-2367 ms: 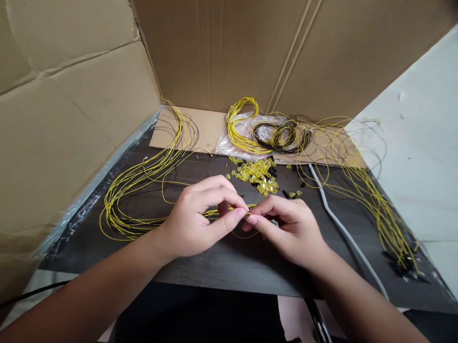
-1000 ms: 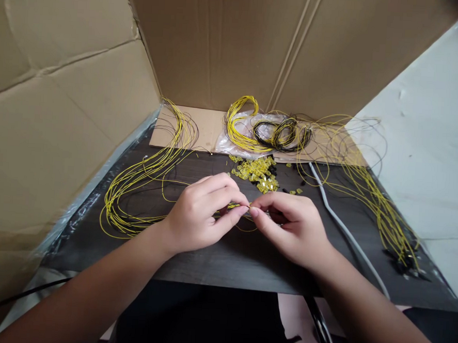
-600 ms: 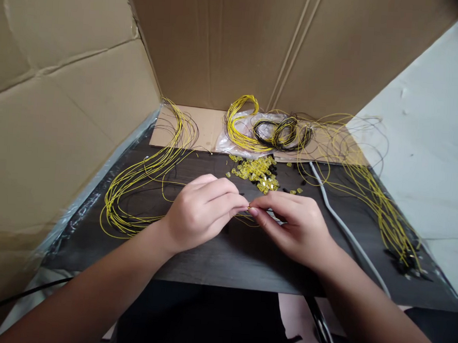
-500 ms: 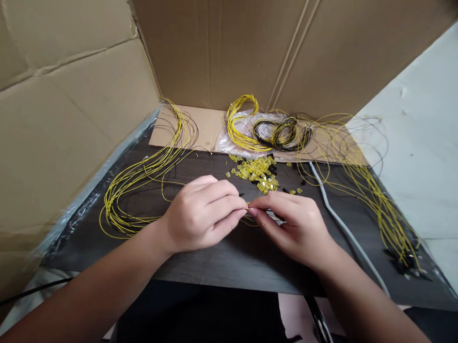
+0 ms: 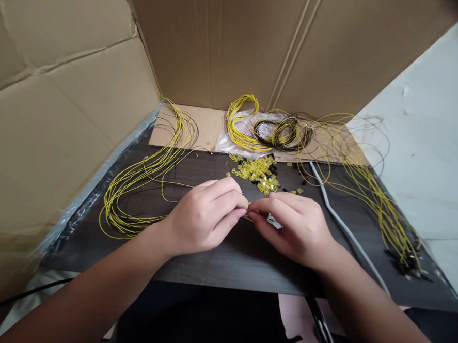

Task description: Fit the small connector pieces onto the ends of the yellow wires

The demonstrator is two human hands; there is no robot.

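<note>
My left hand (image 5: 205,216) and my right hand (image 5: 293,224) meet fingertip to fingertip over the dark table (image 5: 223,259), both pinching the end of a thin yellow wire (image 5: 250,210). What sits between the fingertips is too small to make out. The wire trails left under my left hand toward a loop of yellow wires (image 5: 138,186). A pile of small yellow connector pieces (image 5: 257,173) lies just beyond my hands.
Cardboard walls (image 5: 63,89) enclose the left and back. Coils of yellow and black wire (image 5: 270,132) lie on plastic at the back. A long bundle of yellow wires (image 5: 381,212) runs down the right side beside a grey cable (image 5: 342,227).
My hands have stayed together at the table's middle, with small finger shifts; the left thumb and fingers have closed tighter on the wire end. Nothing else moved.
</note>
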